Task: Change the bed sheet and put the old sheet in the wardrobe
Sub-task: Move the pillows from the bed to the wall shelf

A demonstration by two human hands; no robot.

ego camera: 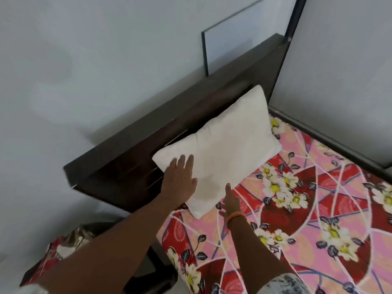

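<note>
Two hands reach the pillow (220, 143), which leans on the headboard (131, 158) at the head of the sheet (297, 219): your left hand (180, 183) lies flat, fingers straight, on the pillow's near corner, likely to settle it; your right hand (230, 200) hovers fingers straight at the pillow's lower edge, holding nothing. One floral sheet is spread below the pillow; one bundle (61, 249) of similar cloth, possibly the old sheet, lies left of the headboard, off the bed.
</note>
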